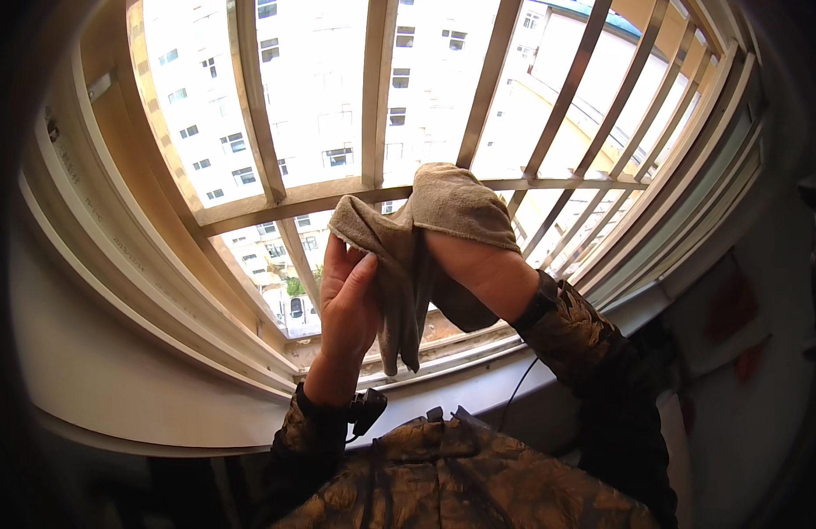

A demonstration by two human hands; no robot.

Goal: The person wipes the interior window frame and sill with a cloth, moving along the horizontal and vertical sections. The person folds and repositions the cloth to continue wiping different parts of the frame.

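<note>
A tan-brown cloth (pixel 457 202) hangs in loose folds in front of a horizontal metal bar (pixel 329 200) of the window grille. My left hand (pixel 348 291) pinches the cloth's left edge between thumb and fingers. Draped over the fingers of my right hand (pixel 477 268), the same cloth leaves only the back of the hand near the wrist bare. Those covered fingers are hidden, so their grip does not show. The cloth's lower folds dangle between both hands above the window sill track (pixel 447 347).
Upright grille bars (pixel 379 92) cross the open window, with tall buildings (pixel 315 92) and a parked car (pixel 295 307) far below outside. Window frame rails (pixel 150 291) curve along the left, and sliding panes (pixel 679 231) stand at right. A thin black cable (pixel 519 391) hangs near my right sleeve.
</note>
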